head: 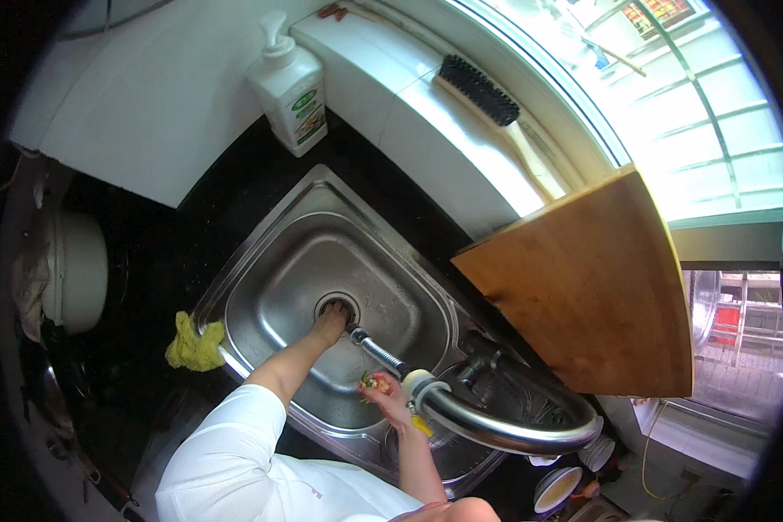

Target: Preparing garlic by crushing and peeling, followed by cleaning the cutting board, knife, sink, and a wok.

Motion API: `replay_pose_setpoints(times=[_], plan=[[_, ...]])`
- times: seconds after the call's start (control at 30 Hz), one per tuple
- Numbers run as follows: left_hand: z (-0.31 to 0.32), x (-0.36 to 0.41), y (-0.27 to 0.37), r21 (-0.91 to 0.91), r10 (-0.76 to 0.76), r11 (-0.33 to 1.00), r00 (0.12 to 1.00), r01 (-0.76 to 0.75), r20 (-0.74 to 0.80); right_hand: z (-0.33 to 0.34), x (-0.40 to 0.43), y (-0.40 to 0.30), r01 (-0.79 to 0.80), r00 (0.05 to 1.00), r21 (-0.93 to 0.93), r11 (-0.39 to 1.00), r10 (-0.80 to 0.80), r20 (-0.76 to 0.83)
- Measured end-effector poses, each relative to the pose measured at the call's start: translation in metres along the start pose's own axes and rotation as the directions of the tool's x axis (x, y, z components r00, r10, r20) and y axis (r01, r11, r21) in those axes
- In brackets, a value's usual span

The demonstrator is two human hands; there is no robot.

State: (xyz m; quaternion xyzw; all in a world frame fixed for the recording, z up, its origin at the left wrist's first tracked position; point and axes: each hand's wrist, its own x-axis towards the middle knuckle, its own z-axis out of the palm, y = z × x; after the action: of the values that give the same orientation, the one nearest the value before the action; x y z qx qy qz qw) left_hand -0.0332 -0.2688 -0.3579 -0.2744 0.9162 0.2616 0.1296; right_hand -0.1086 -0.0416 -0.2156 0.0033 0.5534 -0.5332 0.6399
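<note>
My left hand [333, 321] reaches down into the round drain [359, 313] of a stainless steel sink basin [287, 267]. Its fingertips are hidden in the drain, so I cannot tell whether they grip anything. Over the near right part of the basin, my right hand [393, 399] holds a small clump of wet food scraps [370, 386], reddish and green. A curved steel faucet [509, 434] arches in from the right, just beside my right hand. Its flexible spout hose [382, 352] points toward the drain, with its end close to my left hand.
A yellow cloth [194, 342] lies at the sink's left corner. Behind the sink stands a white pump bottle [293, 98]. A black-bristled brush [479, 91] rests on the tiled ledge. A wooden cutting board [581, 293] leans at right, above a bowl [558, 489].
</note>
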Motion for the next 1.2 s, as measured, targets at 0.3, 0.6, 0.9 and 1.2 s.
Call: replay_pose_setpoints(times=[0.3, 0.6, 0.9, 1.2], plan=[[-0.028, 0.022, 0.0, -0.033, -0.006, 0.999, 0.895, 0.023, 0.447, -0.002, 0.003, 0.009, -0.049, 0.994, 0.31, 0.949, 0.016, 0.109], [-0.026, 0.04, -0.008, -0.029, 0.068, 0.998, 0.787, -0.064, 0.613, 0.015, -0.004, -0.009, 0.008, 1.0, 0.227, 0.974, -0.011, 0.01], [-0.055, 0.045, 0.0, -0.033, 0.047, 0.999, 0.836, -0.035, 0.547, 0.003, -0.008, -0.003, 0.071, 0.997, 0.142, 0.987, -0.068, -0.03], [-0.049, 0.015, -0.046, -0.56, -0.031, 0.802, 0.951, 0.208, 0.309, 0.021, -0.021, -0.027, 0.037, 0.996, 0.045, 0.998, -0.033, -0.088]])
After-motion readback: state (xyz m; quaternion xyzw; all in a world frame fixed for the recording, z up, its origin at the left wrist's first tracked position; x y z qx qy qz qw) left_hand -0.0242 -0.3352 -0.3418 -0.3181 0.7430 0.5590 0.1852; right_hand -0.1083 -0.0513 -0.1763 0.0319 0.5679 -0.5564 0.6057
